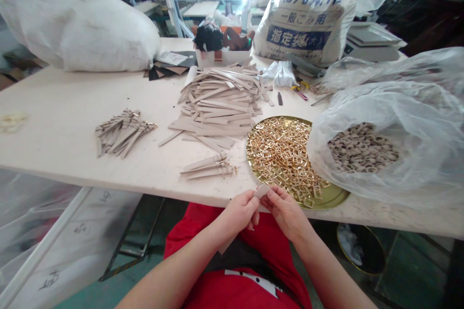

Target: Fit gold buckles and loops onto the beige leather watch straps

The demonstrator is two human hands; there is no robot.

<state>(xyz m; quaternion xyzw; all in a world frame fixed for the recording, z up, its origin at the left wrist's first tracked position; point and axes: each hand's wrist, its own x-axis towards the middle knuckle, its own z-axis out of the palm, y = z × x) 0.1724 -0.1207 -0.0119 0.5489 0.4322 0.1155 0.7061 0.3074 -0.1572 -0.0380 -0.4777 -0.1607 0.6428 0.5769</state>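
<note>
A beige strap (261, 190) is held between both hands at the table's front edge. My left hand (239, 212) is closed around it, and its tail hangs below that hand. My right hand (286, 210) pinches the strap's upper end; whether a buckle is in those fingers is hidden. Just beyond my right hand is a round gold tray (339, 199) heaped with gold buckles (282, 147). A few straps with buckles (210, 169) lie to the left of the tray. Behind them is a large pile of loose beige straps (221, 101).
A bunch of buckled straps (125, 133) lies further left. At right, an open plastic bag (409, 178) holds small beige loops (362, 149). Yellow-handled snips (300, 88), a white printed sack (308, 24) and a big white bag (79, 29) stand or lie toward the back.
</note>
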